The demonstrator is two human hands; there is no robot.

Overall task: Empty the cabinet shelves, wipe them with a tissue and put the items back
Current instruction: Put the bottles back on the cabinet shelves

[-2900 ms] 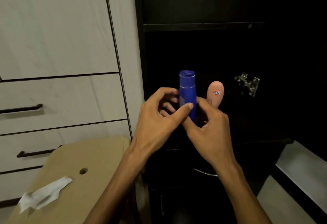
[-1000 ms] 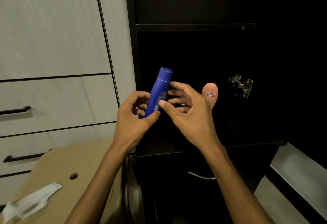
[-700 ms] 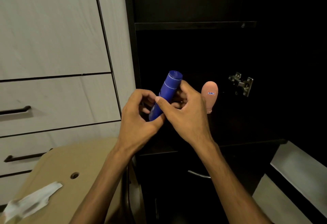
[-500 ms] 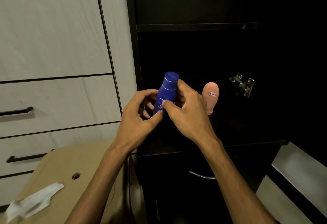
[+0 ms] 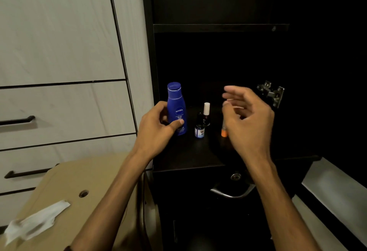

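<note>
Restocking, I judge: left hand (image 5: 156, 129) grips blue lotion bottle (image 5: 176, 109) upright on dark cabinet shelf (image 5: 184, 157); right hand (image 5: 246, 119) open, holding nothing. Small bottles (image 5: 200, 129) already back. Tissue (image 5: 33, 223) lies on cardboard box (image 5: 83, 173). Wiping probably done; shelf too dark to confirm.

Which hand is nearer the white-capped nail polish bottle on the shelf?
Right, narrowly. The right hand hovers open just right of the nail polish bottle; the left hand is further off to its left, gripping the blue lotion bottle.
</note>
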